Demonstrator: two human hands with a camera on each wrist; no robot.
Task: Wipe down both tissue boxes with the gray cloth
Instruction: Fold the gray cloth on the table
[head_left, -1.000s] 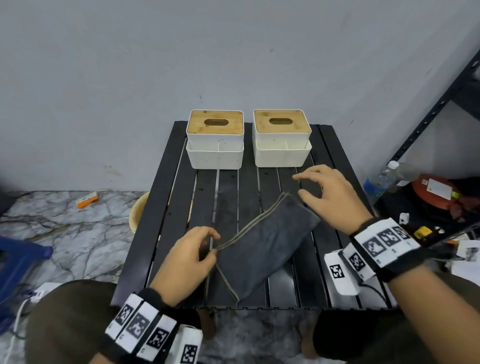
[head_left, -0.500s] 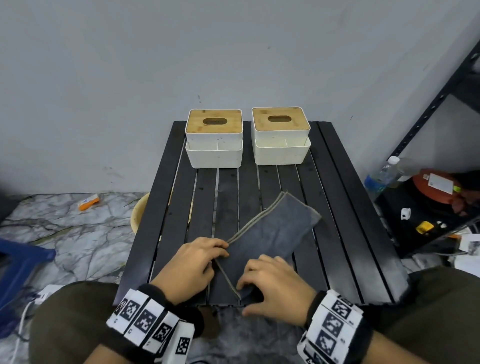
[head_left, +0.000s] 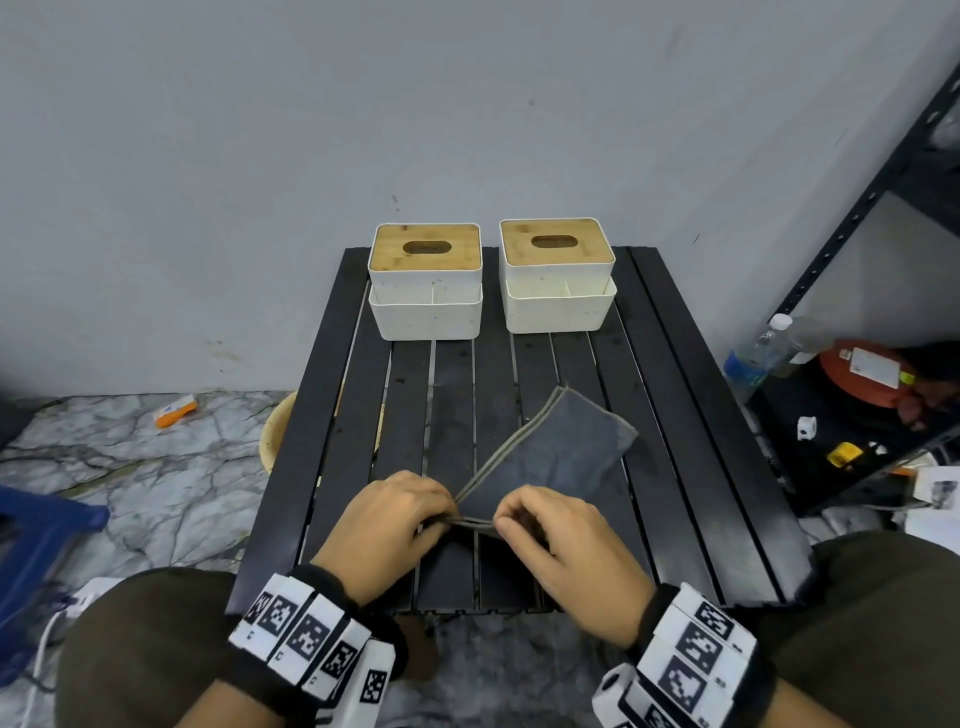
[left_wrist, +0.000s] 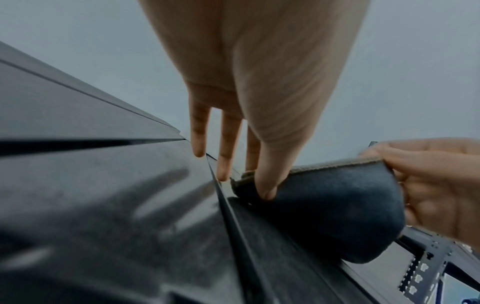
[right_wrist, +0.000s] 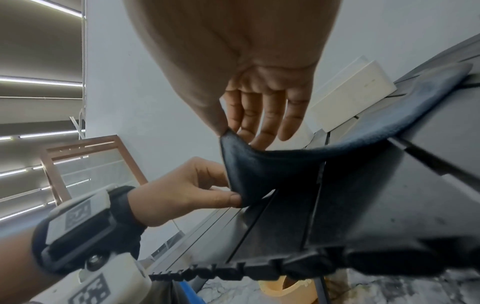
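Soft, even room light fills the head view, with faint shadows under the tissue boxes (head_left: 426, 280) and wide-angle bending at the edges. Both wrist views are warped and soft up close: the black slatted table (left_wrist: 103, 205) smears into blur and dull sheen. Bright ceiling light strips (right_wrist: 39, 82) glare at left.

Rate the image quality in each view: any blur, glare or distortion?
Head view: evenly lit, sharp at the cloth, wide-angle bending at the edges. Left wrist view: near table slats smeared and blurry, with pale reflections. Right wrist view: strong fisheye stretch, right hand oversized, bright ceiling strips.
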